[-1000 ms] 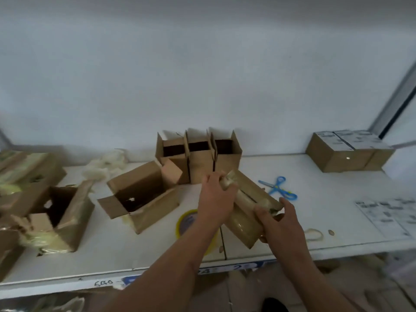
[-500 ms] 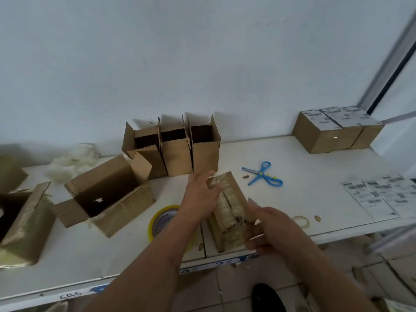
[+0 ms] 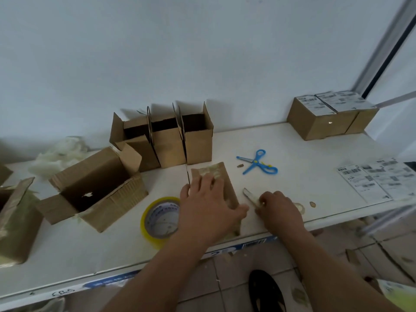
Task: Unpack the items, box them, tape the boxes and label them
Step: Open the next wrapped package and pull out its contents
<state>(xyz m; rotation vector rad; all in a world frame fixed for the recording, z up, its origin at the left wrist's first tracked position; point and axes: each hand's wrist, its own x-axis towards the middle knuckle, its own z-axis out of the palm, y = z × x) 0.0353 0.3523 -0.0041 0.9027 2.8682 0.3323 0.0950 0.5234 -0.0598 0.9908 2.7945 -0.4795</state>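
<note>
White tabletop (image 3: 292,154): one small taped cardboard box (image 3: 221,183) lies flat near the front edge, the left hand (image 3: 208,208) resting on it with fingers spread and straight, the right hand (image 3: 278,209) just right of the box, fingers curled around a loose strip of tape (image 3: 249,195). Left of the box, touching distance: yellow tape roll (image 3: 161,219); further left, an open box on its side (image 3: 94,188). Behind the box: three upright open boxes (image 3: 171,140); right of it: blue scissors (image 3: 258,163), label sheets (image 3: 378,179), and labelled boxes (image 3: 331,115).
</note>
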